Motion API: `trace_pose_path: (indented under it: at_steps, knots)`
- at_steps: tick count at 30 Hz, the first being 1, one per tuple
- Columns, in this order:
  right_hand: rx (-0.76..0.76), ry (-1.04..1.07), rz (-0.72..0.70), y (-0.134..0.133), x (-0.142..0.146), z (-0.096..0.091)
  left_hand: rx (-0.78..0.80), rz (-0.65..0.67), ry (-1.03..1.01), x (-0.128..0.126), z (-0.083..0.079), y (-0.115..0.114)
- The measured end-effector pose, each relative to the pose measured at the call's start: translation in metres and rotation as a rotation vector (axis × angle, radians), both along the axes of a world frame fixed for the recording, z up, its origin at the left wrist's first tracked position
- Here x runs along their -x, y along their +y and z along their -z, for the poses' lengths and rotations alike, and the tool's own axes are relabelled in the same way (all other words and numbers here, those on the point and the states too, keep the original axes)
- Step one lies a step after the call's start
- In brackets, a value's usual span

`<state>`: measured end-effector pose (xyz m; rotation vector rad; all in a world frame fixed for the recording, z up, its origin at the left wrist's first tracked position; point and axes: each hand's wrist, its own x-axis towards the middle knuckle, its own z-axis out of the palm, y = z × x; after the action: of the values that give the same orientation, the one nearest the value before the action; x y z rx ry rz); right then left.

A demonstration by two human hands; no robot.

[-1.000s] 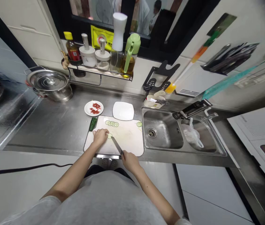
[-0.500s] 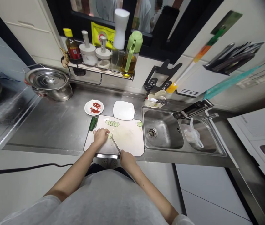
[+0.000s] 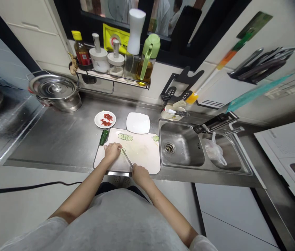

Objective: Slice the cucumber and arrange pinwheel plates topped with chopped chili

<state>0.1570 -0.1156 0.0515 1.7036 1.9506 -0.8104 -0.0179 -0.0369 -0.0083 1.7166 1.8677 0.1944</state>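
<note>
Slim-bladed knife (image 3: 128,159) slanting across a pale, round-cornered cutting board (image 3: 146,155), blade tip at a round pale-green slice (image 3: 123,151) with a darker rim, board lying flat on the worktop (image 3: 58,139)

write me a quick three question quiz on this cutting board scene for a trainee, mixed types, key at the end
1. Which of the person's hands grips the knife?

2. True or false: the round white plate bears chopped red pieces.

3. Where does the row of overlapping cucumber slices lie?
a) on the squarish white plate
b) on the cutting board
c) in the sink

Key:
1. The right hand
2. True
3. b
</note>
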Motion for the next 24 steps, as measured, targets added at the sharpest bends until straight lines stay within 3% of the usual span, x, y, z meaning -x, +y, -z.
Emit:
trace_pose_path:
  at_steps: [24]
  knots:
    - [-0.023,0.012,-0.019,0.0047,-0.0008,0.0017,0.004,-0.005,0.033,-0.0017,0.0026,0.0011]
